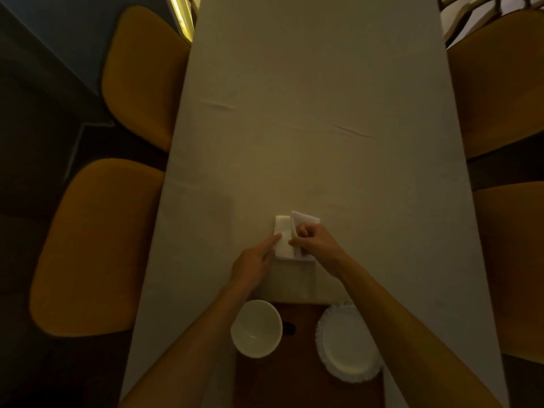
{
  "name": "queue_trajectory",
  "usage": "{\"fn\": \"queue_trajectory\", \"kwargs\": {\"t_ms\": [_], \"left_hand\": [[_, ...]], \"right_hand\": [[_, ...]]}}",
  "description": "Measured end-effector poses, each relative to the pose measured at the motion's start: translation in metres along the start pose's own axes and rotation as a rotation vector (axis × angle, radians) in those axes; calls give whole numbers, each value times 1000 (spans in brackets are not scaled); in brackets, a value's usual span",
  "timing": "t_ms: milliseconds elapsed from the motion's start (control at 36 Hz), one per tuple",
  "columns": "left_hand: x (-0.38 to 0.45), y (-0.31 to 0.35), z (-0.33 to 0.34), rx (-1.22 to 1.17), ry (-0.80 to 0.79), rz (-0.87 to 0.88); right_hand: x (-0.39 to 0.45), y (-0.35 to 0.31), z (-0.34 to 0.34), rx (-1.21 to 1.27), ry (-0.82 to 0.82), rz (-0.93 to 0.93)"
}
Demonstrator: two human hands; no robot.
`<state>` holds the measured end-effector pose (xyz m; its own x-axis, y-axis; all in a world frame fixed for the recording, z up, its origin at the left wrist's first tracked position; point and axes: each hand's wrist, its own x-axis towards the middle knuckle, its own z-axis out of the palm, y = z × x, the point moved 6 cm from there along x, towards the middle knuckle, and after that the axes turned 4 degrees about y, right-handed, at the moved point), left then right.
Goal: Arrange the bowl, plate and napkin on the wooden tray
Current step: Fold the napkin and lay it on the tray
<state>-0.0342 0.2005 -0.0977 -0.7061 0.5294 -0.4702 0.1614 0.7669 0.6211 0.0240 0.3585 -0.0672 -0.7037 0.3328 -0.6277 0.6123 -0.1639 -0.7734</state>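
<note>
view: head camera, looking down along a long tabletop (309, 113) covered with a pale cloth, dim warm light
napkin: white napkin (284, 240) lies on the cloth just beyond the far edge of the wooden tray, partly folded, one flap raised at its right side
left hand: left hand (254, 260) reaches in from the lower left, forefinger stretched straight and pressing on the napkin's left half, the other fingers loosely bent, gripping nothing
right hand: right hand (316, 241) has its fingers curled, pinching the napkin's right flap and lifting it off the cloth
hands together: the two hands are close, both touching the napkin, left one flat-fingered, right one clamped on the paper
wooden tray: dark wooden tray (303, 375) sits at the near end of the tabletop, between the forearms
bowl: white bowl (256, 328) stands upright on the tray's left part, its rim reaching past the tray's left edge
plate: white plate (348, 341) with a frilled rim lies on the tray's right part, well apart from the bowl
chairs: mustard-yellow chairs (97, 245) stand along both long sides of the tabletop
</note>
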Motion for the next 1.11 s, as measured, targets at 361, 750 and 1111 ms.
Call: {"fn": "queue_trajectory", "kwargs": {"t_ms": [361,750,1111], "left_hand": [[-3,4,-1,-29,72,-14],[-3,42,-15,386,304,87],[11,25,-3,430,179,58]], "right_hand": [[0,19,-2,229,120,88],[-3,22,-46,-259,337,-140],[6,36,-39,-420,235,-237]]}}
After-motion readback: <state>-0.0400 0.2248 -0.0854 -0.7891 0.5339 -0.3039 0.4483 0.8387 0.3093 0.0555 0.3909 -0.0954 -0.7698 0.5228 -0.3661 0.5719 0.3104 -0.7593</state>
